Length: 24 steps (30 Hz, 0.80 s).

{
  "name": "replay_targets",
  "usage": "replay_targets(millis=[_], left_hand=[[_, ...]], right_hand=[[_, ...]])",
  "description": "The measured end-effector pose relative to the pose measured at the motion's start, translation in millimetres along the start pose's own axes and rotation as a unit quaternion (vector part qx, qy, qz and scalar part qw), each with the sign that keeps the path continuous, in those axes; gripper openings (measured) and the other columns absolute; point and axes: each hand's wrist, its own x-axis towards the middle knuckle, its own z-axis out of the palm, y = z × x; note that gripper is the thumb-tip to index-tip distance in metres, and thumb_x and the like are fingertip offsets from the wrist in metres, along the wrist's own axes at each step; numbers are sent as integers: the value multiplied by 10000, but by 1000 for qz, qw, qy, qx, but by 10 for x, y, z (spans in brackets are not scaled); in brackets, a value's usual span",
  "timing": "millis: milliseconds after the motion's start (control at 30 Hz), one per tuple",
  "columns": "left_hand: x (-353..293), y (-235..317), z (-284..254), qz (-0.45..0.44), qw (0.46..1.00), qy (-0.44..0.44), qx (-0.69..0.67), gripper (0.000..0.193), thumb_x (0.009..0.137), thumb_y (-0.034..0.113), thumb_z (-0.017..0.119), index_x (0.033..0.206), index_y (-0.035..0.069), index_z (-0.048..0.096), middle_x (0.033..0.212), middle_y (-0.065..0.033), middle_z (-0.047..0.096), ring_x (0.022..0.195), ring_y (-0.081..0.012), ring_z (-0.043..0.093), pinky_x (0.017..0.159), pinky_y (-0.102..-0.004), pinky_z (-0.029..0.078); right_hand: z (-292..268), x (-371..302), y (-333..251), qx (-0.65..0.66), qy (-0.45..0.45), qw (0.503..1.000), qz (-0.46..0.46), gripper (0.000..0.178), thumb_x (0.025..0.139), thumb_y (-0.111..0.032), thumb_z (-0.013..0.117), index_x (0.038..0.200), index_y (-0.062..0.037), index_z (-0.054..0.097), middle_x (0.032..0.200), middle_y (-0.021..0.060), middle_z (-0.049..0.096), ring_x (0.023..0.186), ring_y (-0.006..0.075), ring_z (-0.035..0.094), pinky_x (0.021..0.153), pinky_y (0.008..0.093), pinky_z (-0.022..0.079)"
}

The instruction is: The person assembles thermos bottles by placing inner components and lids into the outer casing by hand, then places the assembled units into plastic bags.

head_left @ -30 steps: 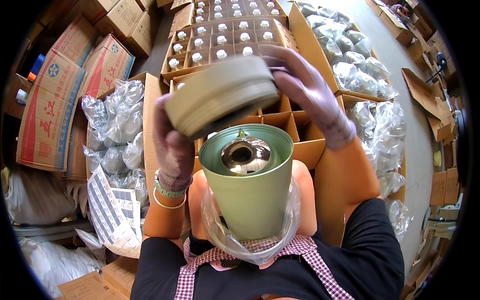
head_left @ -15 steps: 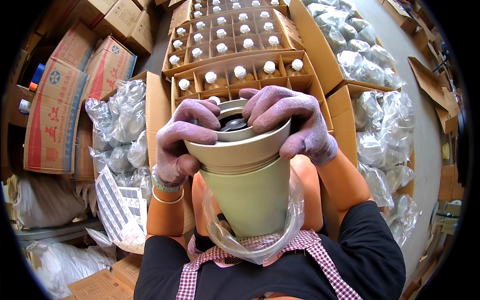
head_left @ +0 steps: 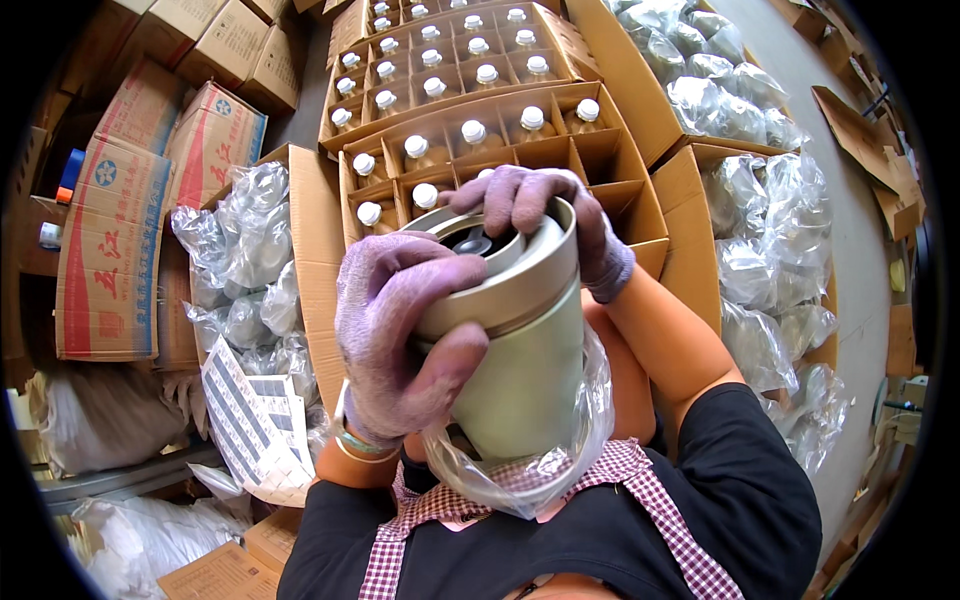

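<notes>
A pale green tapered vessel with a wide grey-beige collar is held above my lap, its top tilted slightly to the right. Inside the collar I see a ring and a dark centre with a small grey knob. My left hand, in a purple-grey work glove, grips the collar's left side, thumb in front and fingers curled over the rim. My gloved right hand hooks its fingers over the far right rim; its thumb is hidden. A clear plastic bag hangs loosely around the vessel's lower part.
Ahead stands a divided carton of white-capped bottles, with a similar carton behind it. Boxes of plastic-wrapped items flank me, left and right. Printed sheets lie on the left box. Printed cartons stand farther left.
The vessel has turned and tilted to the right. My left hand has come round its front left side. The right hand has shifted to the far rim, its thumb now out of sight.
</notes>
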Motion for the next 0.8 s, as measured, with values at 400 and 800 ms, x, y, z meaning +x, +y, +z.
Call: replay_targets(millis=[400, 800], left_hand=[[2, -691, 266, -95, 802, 60, -587, 703, 1079, 597, 294, 925, 18, 660, 1145, -200, 614, 1220, -367, 533, 1109, -539, 396], [-15, -53, 147, -79, 996, 18, -35, 513, 976, 512, 570, 1029, 18, 700, 966, -113, 669, 995, -267, 613, 1022, -443, 417]], right_hand=[[669, 162, -905, -456, 51, 887, -52, 425, 987, -315, 495, 1045, 30, 736, 1119, 197, 694, 1124, 349, 635, 1057, 494, 435], [143, -270, -291, -7, 144, 988, 47, 418, 1009, -367, 563, 858, 4, 681, 969, 150, 708, 1079, 290, 651, 1120, 470, 402]])
